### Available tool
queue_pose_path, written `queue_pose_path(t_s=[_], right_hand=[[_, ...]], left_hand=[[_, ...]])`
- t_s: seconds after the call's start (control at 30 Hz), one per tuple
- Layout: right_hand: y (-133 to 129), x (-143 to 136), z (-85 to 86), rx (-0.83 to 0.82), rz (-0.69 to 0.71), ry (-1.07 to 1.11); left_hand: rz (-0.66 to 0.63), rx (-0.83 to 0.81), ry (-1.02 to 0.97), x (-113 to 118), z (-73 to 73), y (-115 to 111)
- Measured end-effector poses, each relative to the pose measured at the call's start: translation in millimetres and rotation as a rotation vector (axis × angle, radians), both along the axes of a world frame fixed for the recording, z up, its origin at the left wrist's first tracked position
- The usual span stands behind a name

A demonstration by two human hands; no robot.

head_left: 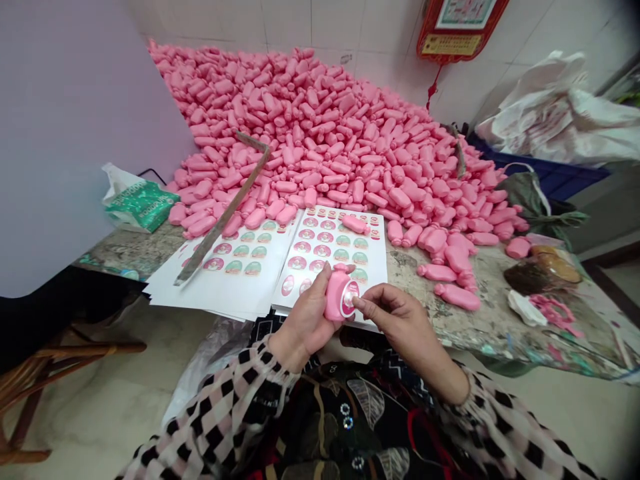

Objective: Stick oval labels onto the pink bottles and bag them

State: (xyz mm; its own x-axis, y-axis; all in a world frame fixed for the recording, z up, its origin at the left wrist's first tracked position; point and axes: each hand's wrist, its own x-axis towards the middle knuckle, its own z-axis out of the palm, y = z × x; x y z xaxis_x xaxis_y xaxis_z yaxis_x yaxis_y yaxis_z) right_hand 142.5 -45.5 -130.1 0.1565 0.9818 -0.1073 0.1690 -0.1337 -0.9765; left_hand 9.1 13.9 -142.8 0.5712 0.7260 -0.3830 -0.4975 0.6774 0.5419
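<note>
The person's left hand [311,312] is wrapped around 1 smooth pink bottle [334,303], thumb along its side and the other fingers curled beneath. The bottle is above the near edge of a stack of sticker sheets [375,300], neck pointing away from the body. It looks like moulded plastic, plump and rounded. The right hand [400,317] has thumb and forefinger pressed together at the face of a rounded label [349,298], pink with a pale rim and shiny in the middle; I can't tell from here whether all of it is stuck down.

The sheets are flat white paper, printed in rows of pink ovals and mint-green domes, and 1 loose bottle [355,224] lies across the top rows. To the left, more sheets [173,287] fan out beneath a worn, bent metal bar [223,223], whose angled end reaches into the pile.

That pile of pink bottles [300,120] is a great glossy slope of rounded bodies against the tiled wall [370,27]. The tabletop [403,270] is rough, blotched and stained. At its left sits a crumpled green-and-white packet [143,203]; at the right, creased white sacking [555,120] bulges over a blue crate [560,179].
</note>
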Motion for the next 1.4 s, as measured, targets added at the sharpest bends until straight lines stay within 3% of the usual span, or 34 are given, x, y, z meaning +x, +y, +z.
queue_pose_path(t_s=[0.8,0.93,1.07,1.2,1.3,1.4], right_hand=[[6,-1,-12.0,0.058,0.053,-0.152],[5,2,-13.5,0.087,0.086,-0.289],[2,3,-9.8,0.114,0.124,-0.623],[-1,3,-5.8,0.088,0.075,-0.886],[0,3,-11.4,-0.003,0.066,-0.779],[5,4,-22.1,-0.086,0.066,-0.415]], left_hand=[[0.044,0.115,0.034,9,1.1,-4],[-0.007,0.186,0.007,5,-1.0,-6],[-0.082,0.250,0.124,1,-6.2,-8],[-0.137,0.312,0.191,-2,-9.6,-10],[-0.208,0.326,0.207,-5,-13.0,-12],[-0.242,0.313,0.218,-8,-17.9,-14]])
